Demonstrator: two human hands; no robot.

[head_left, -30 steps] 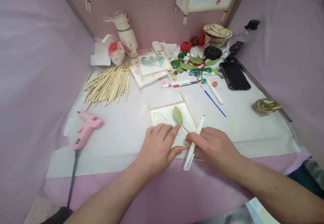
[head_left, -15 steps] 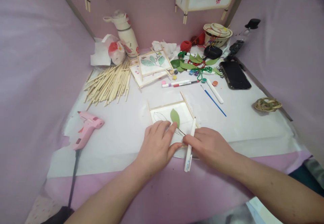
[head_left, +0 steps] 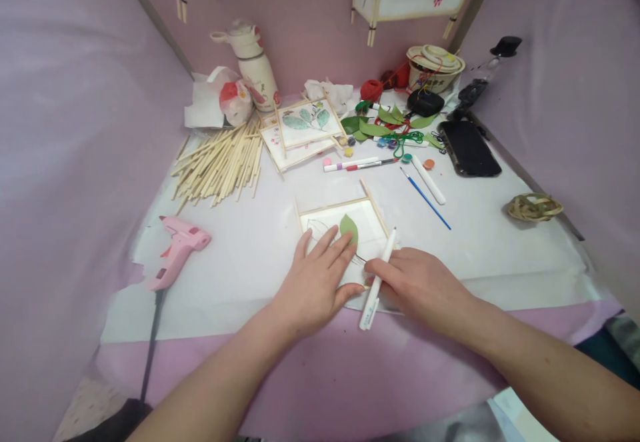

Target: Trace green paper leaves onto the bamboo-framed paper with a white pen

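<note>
The green oval leaf (head_left: 349,226) is on a white stick-framed paper panel (head_left: 370,227), left hand (head_left: 316,285) spread flat over its base, right hand (head_left: 423,282) pinching a slim white pen (head_left: 379,279) and apparently its thin dark stem (head_left: 361,259), probably super light and easily torn, so stem's safest.

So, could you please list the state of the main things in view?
left hand, spread over framed panel
right hand, holding white pen
white pen, uncapped
framed panel, drawn on
green leaf, partly covered
smartphone, screen dark
pink glue gun, lying sideways
white flask, upright
wooden sticks, loosely heaped
blue paintbrush, lying flat
</note>
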